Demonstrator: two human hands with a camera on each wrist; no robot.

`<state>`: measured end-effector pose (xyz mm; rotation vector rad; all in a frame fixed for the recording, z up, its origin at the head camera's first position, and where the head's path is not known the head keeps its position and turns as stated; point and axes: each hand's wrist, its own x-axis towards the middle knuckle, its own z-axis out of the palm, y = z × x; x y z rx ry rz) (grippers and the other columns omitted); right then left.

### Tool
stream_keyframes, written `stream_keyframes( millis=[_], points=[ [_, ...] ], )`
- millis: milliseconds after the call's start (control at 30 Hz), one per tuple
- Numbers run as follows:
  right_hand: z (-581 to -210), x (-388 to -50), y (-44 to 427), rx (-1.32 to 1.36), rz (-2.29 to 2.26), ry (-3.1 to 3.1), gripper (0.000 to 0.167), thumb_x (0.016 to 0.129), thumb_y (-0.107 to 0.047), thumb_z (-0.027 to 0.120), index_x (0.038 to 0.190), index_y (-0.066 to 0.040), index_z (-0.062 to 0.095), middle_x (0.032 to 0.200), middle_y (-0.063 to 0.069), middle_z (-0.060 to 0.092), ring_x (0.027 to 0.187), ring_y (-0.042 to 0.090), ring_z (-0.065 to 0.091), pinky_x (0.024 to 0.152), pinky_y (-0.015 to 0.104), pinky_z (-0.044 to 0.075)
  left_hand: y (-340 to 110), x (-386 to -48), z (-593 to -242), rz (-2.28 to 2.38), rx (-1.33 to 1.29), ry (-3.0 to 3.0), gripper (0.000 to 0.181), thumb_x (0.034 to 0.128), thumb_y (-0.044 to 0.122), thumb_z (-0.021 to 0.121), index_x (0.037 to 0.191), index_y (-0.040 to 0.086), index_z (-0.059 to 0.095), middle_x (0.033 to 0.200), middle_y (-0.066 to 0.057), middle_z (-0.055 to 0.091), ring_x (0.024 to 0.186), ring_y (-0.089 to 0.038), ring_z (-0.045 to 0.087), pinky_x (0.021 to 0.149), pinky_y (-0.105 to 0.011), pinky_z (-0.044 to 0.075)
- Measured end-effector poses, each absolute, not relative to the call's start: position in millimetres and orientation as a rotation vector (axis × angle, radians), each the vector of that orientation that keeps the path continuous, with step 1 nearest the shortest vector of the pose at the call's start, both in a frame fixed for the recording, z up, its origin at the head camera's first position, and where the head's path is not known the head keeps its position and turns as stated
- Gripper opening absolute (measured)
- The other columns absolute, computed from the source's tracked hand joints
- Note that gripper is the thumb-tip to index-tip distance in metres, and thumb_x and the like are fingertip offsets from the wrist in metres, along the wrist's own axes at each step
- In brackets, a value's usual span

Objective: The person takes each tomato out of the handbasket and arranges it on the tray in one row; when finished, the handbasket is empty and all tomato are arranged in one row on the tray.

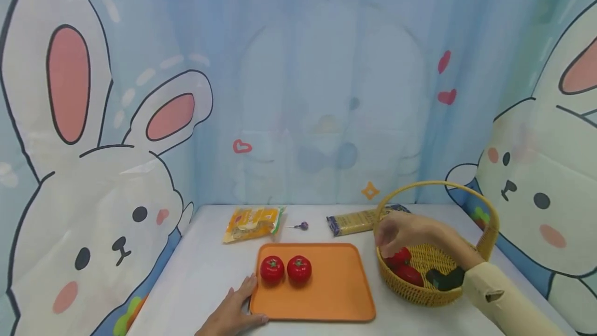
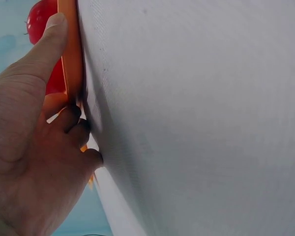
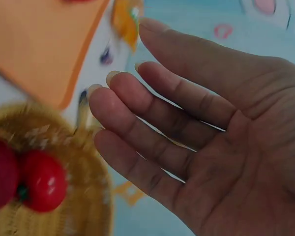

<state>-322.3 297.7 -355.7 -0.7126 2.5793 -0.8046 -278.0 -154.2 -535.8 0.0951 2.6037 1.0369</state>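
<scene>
My left hand (image 1: 235, 309) rests at the near-left corner of an orange tray (image 1: 338, 284), fingers along its left side and thumb at the front rim (image 2: 71, 54). Two red tomatoes (image 1: 272, 269) sit side by side in the tray's left half. Over the left side of a yellow wicker basket (image 1: 422, 294), my right hand (image 1: 403, 233) hovers with nothing in it; its fingers (image 3: 123, 113) bend loosely, thumb apart. Inside the basket lie a tomato (image 3: 43, 181), a darker red, rounded item (image 1: 409, 275) and a dark green item (image 1: 445, 279) whose kind I cannot tell.
Behind the tray lie a yellow-orange food packet (image 1: 254, 223) and a small wrapped lollipop (image 1: 302, 226). A long, gold-coloured packet (image 1: 352, 223) lies partly behind the basket. The basket's tall handle (image 1: 436, 183) arches above my right wrist. A rabbit-print curtain (image 1: 298, 92) surrounds the white table.
</scene>
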Motion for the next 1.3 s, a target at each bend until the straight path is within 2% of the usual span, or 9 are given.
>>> stream_keyframes(
  millis=[167,300,467,567,700,900,1100,1300],
  points=[
    [-384.4,-341.9,336.6,-0.430,-0.841,2.562,0.018,0.091,-0.007,0.085,0.106,-0.001,0.077,0.095,0.006,0.076,0.086,0.022,0.072,0.081,0.044,0.067,-153.5,-278.9,-536.7,1.048,0.105,2.606,0.111,0.0771,0.048,0.096,0.166,0.009,0.042,0.173,-0.021,0.034,0.160,-0.054,0.021,0.124,-0.080,0.012],
    [-407.7,-356.1,355.7,-0.418,-0.962,2.556,0.030,0.092,-0.006,0.084,0.118,0.005,0.075,0.109,0.014,0.077,0.097,0.028,0.074,0.089,0.054,0.066,-153.5,-279.4,-536.5,1.064,0.101,2.599,0.112,0.0767,0.049,0.096,0.166,0.009,0.042,0.173,-0.021,0.034,0.159,-0.056,0.019,0.123,-0.081,0.012],
    [-424.0,-370.4,369.6,-0.460,-1.025,2.685,0.044,0.092,-0.009,0.084,0.132,0.005,0.071,0.131,0.023,0.072,0.120,0.042,0.068,0.097,0.056,0.062,-152.9,-280.3,-537.2,1.056,0.087,2.595,0.111,0.0772,0.049,0.096,0.166,0.011,0.042,0.173,-0.021,0.033,0.159,-0.057,0.018,0.123,-0.081,0.013],
    [-433.2,-378.8,375.1,-0.446,-1.039,2.755,0.049,0.091,-0.006,0.084,0.136,0.008,0.068,0.134,0.028,0.069,0.124,0.048,0.065,0.100,0.058,0.061,-153.6,-282.0,-537.3,1.053,0.077,2.594,0.112,0.0769,0.052,0.095,0.167,0.012,0.041,0.174,-0.020,0.033,0.159,-0.056,0.018,0.124,-0.080,0.013],
    [-448.0,-386.6,379.9,-0.377,-1.061,2.857,0.051,0.089,-0.004,0.086,0.133,0.014,0.066,0.125,0.029,0.073,0.116,0.046,0.069,0.095,0.058,0.063,-154.9,-282.8,-538.6,1.065,0.099,2.594,0.112,0.0773,0.052,0.095,0.167,0.011,0.040,0.174,-0.020,0.032,0.160,-0.055,0.018,0.125,-0.079,0.011],
    [-462.9,-386.8,376.1,-0.284,-1.087,2.928,0.046,0.090,-0.013,0.088,0.125,0.013,0.072,0.114,0.024,0.076,0.103,0.034,0.072,0.086,0.049,0.066,-154.5,-280.6,-538.5,1.077,0.049,2.572,0.112,0.0762,0.051,0.096,0.167,0.014,0.041,0.174,-0.020,0.032,0.157,-0.061,0.016,0.122,-0.083,0.014],
    [-465.2,-386.1,367.3,-0.321,-1.072,2.850,0.051,0.094,-0.018,0.086,0.130,0.013,0.068,0.116,0.024,0.075,0.104,0.033,0.071,0.086,0.048,0.066,-155.1,-278.8,-537.0,1.066,0.035,2.589,0.112,0.0767,0.051,0.095,0.167,0.014,0.041,0.174,-0.020,0.032,0.157,-0.061,0.016,0.121,-0.083,0.015],
    [-471.1,-389.2,364.3,-0.279,-0.995,2.828,0.065,0.087,-0.019,0.092,0.136,0.013,0.064,0.117,0.024,0.073,0.104,0.033,0.070,0.085,0.047,0.066,-155.6,-278.8,-538.7,1.069,0.057,2.585,0.112,0.0776,0.052,0.095,0.167,0.013,0.041,0.174,-0.021,0.031,0.157,-0.062,0.015,0.121,-0.083,0.014]
  ],
)
